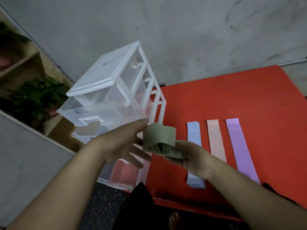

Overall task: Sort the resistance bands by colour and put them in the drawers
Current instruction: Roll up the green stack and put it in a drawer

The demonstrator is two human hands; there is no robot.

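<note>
1. Red mat on floor.
2. Clear drawers at its left edge, some pulled out.
3. Blue band, peach band, purple band flat on mat.
4. Green band, bunched, pinched in right hand.
5. Left hand spread beside it.

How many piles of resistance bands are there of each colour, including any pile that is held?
Green bundle, held by the right hand: 1
Blue pile, on the red mat: 1
Peach pile: 1
Purple pile: 1
Total: 4
The layers within a pile cannot be counted.
</note>
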